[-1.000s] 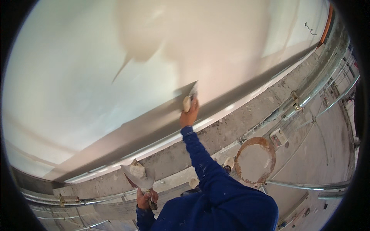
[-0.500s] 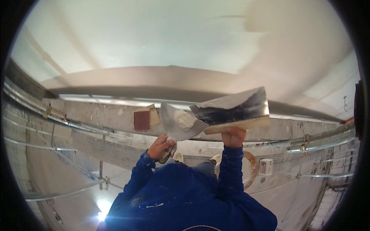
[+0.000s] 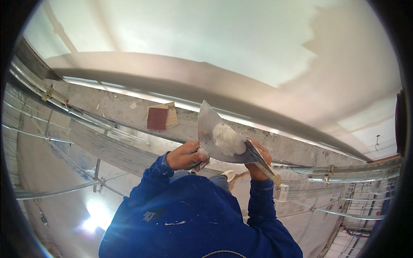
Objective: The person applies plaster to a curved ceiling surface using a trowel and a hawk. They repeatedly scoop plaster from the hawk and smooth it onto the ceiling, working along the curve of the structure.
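Observation:
My left hand [image 3: 185, 155] is closed round the handle of a wide putty knife [image 3: 207, 124]. A heap of white filler [image 3: 228, 140] lies on its grey metal blade. In my right hand [image 3: 260, 161] is a broad smoothing blade with a pale wooden back [image 3: 269, 171], gripped from behind and turned nearly edge-on. The smoothing blade meets the right side of the putty knife beside the filler. Most of its face is hidden at this angle.
Red-brown sandpaper [image 3: 157, 118] and tan sheets [image 3: 172, 116] lie on a concrete ledge [image 3: 116, 101]. Beyond rises a pale, partly coated wall [image 3: 241, 38]. Metal scaffold tubes [image 3: 56, 193] run on both sides. A shoe [image 3: 229, 175] shows below my hands.
The smoothing blade has swung from face-up to nearly edge-on, against the putty knife. The putty knife has moved right and tilted. The whole view has rotated.

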`<state>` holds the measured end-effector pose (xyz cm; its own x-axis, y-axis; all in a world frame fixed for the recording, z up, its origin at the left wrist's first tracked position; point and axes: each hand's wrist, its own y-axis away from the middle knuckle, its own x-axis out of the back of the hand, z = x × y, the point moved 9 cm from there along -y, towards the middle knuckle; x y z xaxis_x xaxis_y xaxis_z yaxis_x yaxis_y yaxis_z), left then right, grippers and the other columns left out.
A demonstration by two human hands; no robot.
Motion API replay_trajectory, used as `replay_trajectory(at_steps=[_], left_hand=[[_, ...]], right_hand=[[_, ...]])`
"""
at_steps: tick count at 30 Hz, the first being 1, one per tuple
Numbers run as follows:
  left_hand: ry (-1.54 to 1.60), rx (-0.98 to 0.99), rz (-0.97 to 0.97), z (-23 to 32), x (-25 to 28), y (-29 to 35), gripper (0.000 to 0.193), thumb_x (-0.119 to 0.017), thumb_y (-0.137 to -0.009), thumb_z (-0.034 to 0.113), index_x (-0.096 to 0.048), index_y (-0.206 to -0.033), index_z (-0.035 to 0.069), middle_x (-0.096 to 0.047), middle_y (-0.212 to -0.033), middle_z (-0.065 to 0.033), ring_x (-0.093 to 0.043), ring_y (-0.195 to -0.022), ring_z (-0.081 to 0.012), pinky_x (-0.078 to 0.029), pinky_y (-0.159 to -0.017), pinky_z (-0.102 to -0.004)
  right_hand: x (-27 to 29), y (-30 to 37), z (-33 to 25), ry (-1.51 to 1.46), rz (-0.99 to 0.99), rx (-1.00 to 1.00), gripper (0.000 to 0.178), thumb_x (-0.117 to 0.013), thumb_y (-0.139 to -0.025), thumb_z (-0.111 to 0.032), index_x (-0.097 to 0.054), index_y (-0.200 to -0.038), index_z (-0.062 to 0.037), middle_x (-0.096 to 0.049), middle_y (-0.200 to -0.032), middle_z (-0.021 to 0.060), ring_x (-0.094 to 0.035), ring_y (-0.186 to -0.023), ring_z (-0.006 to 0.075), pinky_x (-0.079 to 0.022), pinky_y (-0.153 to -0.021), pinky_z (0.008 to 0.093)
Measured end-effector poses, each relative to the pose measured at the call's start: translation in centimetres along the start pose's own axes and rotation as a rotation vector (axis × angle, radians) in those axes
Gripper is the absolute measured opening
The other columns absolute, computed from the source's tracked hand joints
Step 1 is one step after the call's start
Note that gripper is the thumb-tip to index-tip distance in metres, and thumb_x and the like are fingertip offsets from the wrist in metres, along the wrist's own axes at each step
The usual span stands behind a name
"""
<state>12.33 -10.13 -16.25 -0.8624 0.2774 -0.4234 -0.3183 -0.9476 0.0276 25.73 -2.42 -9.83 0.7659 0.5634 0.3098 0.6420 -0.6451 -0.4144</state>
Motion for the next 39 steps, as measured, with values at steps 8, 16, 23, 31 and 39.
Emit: replay_trajectory(at_steps=[8,16,23,31,39], left_hand=[[-0.034,-0.054,-0.019,0.9,-0.2,0.2,0.032,-0.051,-0.085,0.032,-0.047,-0.081,0.001,-0.048,-0.064,-0.0024,-0.047,-0.056,-0.0093,-0.04,-0.049,-0.0228],[-0.023,-0.047,0.02,0.1,-0.1,-3.1,0.026,-0.052,-0.081,0.025,-0.051,-0.08,-0.001,-0.051,-0.065,-0.0048,-0.049,-0.053,-0.0113,-0.039,-0.047,-0.0242],[0.112,-0.039,0.17,-4.7,-1.5,-8.5,0.041,-0.058,-0.076,0.031,-0.045,-0.095,-0.003,-0.047,-0.056,-0.007,-0.049,-0.045,-0.0156,-0.04,-0.039,-0.026],[0.106,0.051,0.245,-11.6,-7.7,-16.8,0.048,-0.064,-0.075,0.031,-0.038,-0.098,-0.001,-0.045,-0.052,-0.0072,-0.047,-0.038,-0.0176,-0.041,-0.034,-0.0296],[0.107,0.099,0.537,-16.5,-13.1,-19.8,0.053,-0.061,-0.077,0.027,-0.027,-0.109,0.0,-0.046,-0.054,-0.0093,-0.047,-0.038,-0.0201,-0.042,-0.034,-0.0324]], right_hand=[[1.5,-0.8,-0.7,0.122,-0.158,0.0,0.038,-0.063,-0.068,-0.003,-0.06,-0.105,-0.0139,-0.055,-0.111,0.015,-0.053,-0.103,0.0284,-0.042,-0.087,0.0341],[9.7,2.5,0.8,0.835,-0.21,-0.076,0.037,-0.065,-0.066,-0.01,-0.061,-0.102,-0.016,-0.059,-0.105,0.006,-0.055,-0.096,0.0263,-0.041,-0.078,0.0358],[27.5,12.6,3.6,0.387,0.75,-0.366,0.031,-0.058,-0.065,-0.001,-0.058,-0.096,0.0009,-0.059,-0.094,0.0126,-0.056,-0.086,0.0217,-0.044,-0.073,0.0306],[53.8,23.3,21.7,0.259,1.528,-0.313,0.025,-0.057,-0.064,-0.002,-0.054,-0.089,0.0038,-0.056,-0.087,0.0077,-0.054,-0.076,0.0188,-0.043,-0.067,0.0295],[78.4,26.1,31.3,0.728,1.813,-0.424,0.041,-0.052,-0.065,-0.003,-0.052,-0.106,0.0019,-0.061,-0.082,0.0204,-0.06,-0.074,0.0326,-0.046,-0.066,0.0375]])
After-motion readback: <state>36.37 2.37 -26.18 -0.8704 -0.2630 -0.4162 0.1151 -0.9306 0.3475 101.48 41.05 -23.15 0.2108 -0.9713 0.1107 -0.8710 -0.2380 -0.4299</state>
